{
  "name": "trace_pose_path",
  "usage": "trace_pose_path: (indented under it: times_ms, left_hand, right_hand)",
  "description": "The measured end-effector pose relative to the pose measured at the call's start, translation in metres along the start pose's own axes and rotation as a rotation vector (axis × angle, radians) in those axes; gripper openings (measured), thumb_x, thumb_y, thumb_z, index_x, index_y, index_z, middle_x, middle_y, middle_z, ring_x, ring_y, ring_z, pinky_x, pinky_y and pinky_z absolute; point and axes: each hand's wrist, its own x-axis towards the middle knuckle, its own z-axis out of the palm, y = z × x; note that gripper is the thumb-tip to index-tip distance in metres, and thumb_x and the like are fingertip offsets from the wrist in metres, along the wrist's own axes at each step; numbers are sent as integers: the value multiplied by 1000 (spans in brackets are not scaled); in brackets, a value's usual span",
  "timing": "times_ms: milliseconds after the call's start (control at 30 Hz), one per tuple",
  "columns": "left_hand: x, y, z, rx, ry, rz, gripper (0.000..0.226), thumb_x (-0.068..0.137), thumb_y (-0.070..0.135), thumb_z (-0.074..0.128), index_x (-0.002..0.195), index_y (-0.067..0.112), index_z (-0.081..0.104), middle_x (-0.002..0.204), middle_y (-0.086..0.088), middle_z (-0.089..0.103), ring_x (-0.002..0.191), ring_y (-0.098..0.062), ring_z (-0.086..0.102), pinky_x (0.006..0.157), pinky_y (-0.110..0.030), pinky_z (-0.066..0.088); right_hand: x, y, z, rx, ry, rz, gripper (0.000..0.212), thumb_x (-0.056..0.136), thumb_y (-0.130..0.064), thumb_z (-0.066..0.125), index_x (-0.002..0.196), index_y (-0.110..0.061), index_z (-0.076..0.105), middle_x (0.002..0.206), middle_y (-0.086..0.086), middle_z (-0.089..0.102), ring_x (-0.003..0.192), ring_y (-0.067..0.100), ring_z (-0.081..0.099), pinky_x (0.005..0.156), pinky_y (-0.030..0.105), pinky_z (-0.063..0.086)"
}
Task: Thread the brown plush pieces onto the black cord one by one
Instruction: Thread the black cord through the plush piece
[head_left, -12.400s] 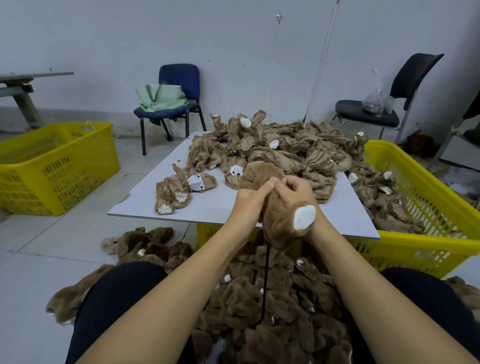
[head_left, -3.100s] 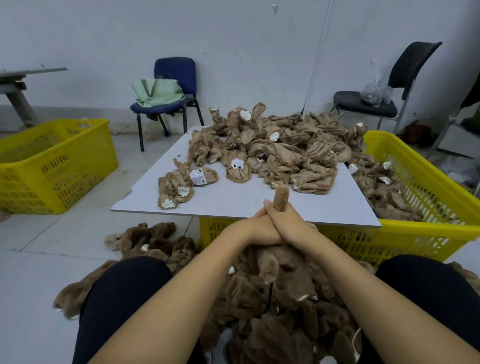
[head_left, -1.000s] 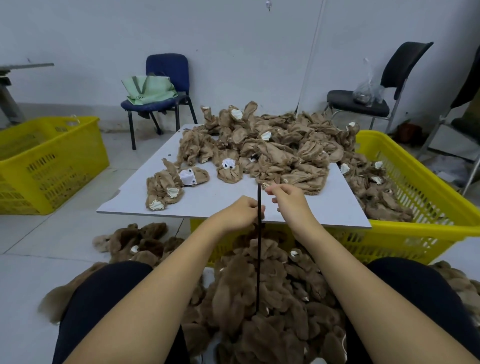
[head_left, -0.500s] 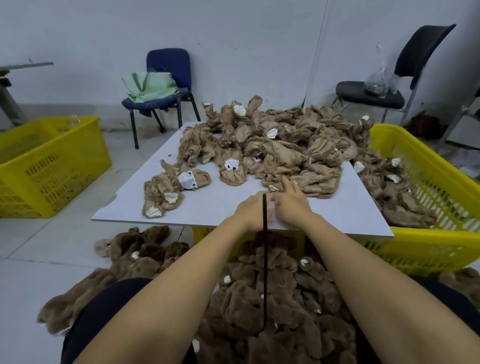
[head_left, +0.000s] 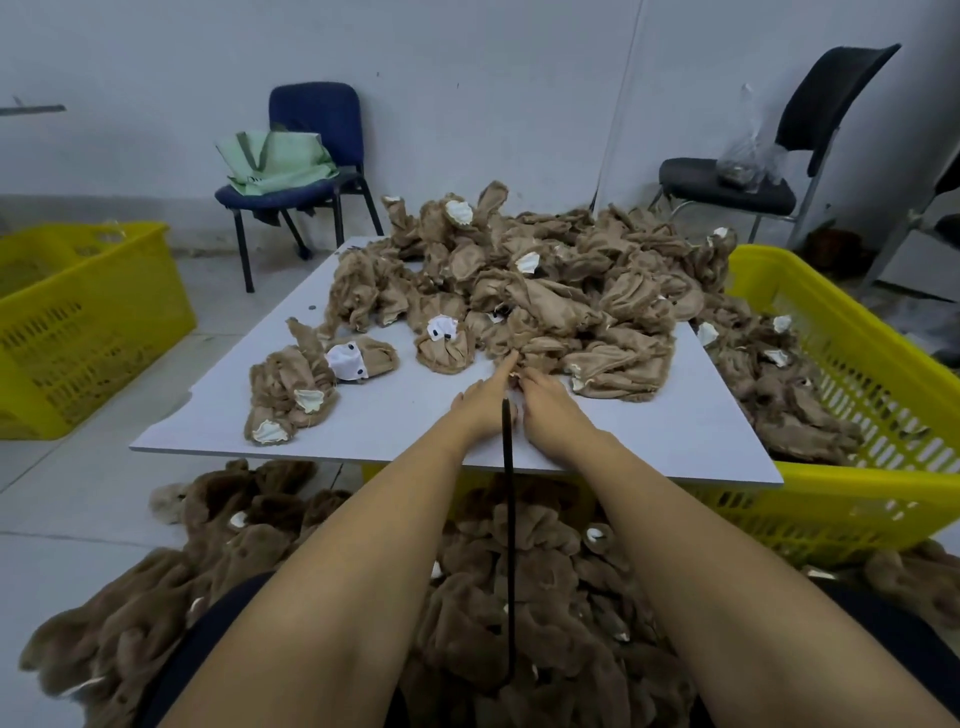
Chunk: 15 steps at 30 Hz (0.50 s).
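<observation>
Head view: both my hands are out over the white board (head_left: 395, 415), at the near edge of the pile of unthreaded pieces (head_left: 545, 291).
Left hand (head_left: 480, 402): index finger stretched straight, touching the nearest pile piece (head_left: 524, 347); the other fingers look loosely curled, gripping nothing I can see.
Right hand (head_left: 553, 410): fingertips down at that same piece; whether they already pinch it, I cannot tell.
Black cord (head_left: 508, 519): standing upright between my wrists, its tip bare, its lower end sunk in the threaded brown plush (head_left: 519, 597) heaped on my lap.
Change: a second ago both hands were at the cord tip; now they have left it and reached forward to the pile.
Meaning: the last piece is seated, I judge, and I am fetching the next.
</observation>
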Motion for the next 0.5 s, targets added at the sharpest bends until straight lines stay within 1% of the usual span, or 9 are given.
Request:
trace_pose_path:
  times_ms: [67, 133, 167, 200, 267, 300, 367, 400, 500]
  left_hand:
    - [-5, 1, -5, -133, 16, 43, 78, 95, -6, 53, 161, 19, 17, 160, -17, 33, 145, -33, 37, 116, -49, 35]
    - [-13, 6, -9, -242, 60, 62, 69, 94, -11, 52, 155, 13, 33, 152, -16, 42, 139, -29, 45, 113, -44, 41]
    - [-16, 8, -10, -290, 99, 56, 59, 92, -12, 53, 146, 12, 45, 143, -13, 51, 132, -26, 49, 107, -38, 46]
    - [-20, 12, -11, -337, 134, 41, 46, 90, -12, 55, 129, 13, 57, 127, -9, 60, 122, -23, 55, 97, -31, 50]
    - [-31, 16, -18, -386, 216, 16, 29, 86, -11, 58, 92, 17, 61, 91, -1, 61, 92, -20, 59, 72, -17, 48]
    - [-37, 18, -23, -407, 242, 28, 29, 85, -11, 59, 85, 18, 62, 84, -1, 60, 83, -18, 58, 66, -14, 47]
    - [-52, 25, -33, -445, 252, 97, 25, 87, -10, 61, 95, 12, 70, 91, -6, 68, 85, -17, 63, 72, -19, 53]
    - [-60, 31, -37, -466, 260, 129, 23, 90, -7, 63, 101, 10, 72, 95, -5, 71, 87, -14, 67, 73, -21, 55]
    - [-79, 53, -47, -505, 340, 173, 21, 95, 0, 62, 93, 19, 72, 84, 11, 68, 74, 3, 66, 59, -11, 47]
  right_hand:
    - [-11, -7, -1, 157, 87, 1, 59, 101, 1, 40, 158, -3, 26, 166, 11, 22, 152, 27, 21, 125, 35, 19]
    - [-23, -20, -3, 333, 224, 23, 54, 99, 6, 41, 153, -3, 40, 164, 10, 29, 151, 24, 26, 122, 25, 20]
    - [-30, -28, -5, 392, 277, 31, 51, 99, 7, 43, 149, -3, 46, 162, 11, 33, 150, 23, 29, 119, 21, 20]
    - [-36, -36, -9, 439, 307, 31, 47, 100, 7, 44, 146, -2, 51, 160, 12, 37, 149, 23, 31, 116, 17, 22]
    - [-49, -51, -20, 560, 323, 0, 41, 99, 8, 46, 137, 1, 59, 153, 14, 46, 143, 24, 40, 104, 6, 28]
    - [-55, -57, -27, 638, 328, -14, 39, 99, 9, 46, 133, 2, 63, 149, 14, 51, 138, 24, 47, 97, 2, 32]
    - [-68, -66, -40, 783, 351, -37, 36, 98, 11, 47, 126, 1, 67, 143, 10, 54, 130, 19, 52, 87, -1, 40]
    - [-75, -70, -45, 818, 380, -51, 36, 97, 12, 48, 124, -1, 68, 142, 7, 51, 130, 17, 50, 87, 1, 42]
    - [-93, -77, -57, 810, 467, -80, 41, 94, 12, 54, 126, -9, 66, 153, 4, 33, 137, 13, 38, 96, 4, 40]
